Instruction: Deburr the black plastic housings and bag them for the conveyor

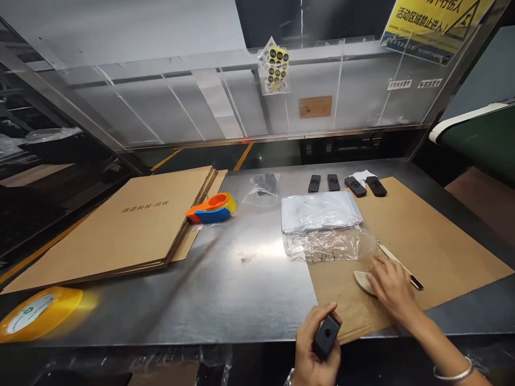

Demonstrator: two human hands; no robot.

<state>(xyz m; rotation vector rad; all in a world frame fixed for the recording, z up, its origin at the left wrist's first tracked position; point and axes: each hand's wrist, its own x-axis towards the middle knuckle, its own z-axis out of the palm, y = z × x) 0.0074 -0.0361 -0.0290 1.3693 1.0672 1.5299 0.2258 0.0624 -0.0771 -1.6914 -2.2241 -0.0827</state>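
Note:
A small black rectangular plastic part with a round hole in its end [326, 336] is gripped in my left hand [311, 348] at the table's front edge. My right hand [392, 287] is low over the brown cardboard sheet [438, 241], fingers bent and closed at the edge of a beige rounded flat piece [364, 282]. Part of that piece is hidden under the hand. Just beyond the fingers lies a slim white tool with a dark end [396, 260], partly covered by the hand. Clear plastic bags [322, 212] lie stacked left of it.
Several similar black parts [333, 182] lie at the back right. Flattened cardboard [161, 214] covers the left side, with an orange and blue tape dispenser [213, 208] at its edge. A yellow tape roll [40, 313] is front left. A clear bag [263, 188] lies back centre.

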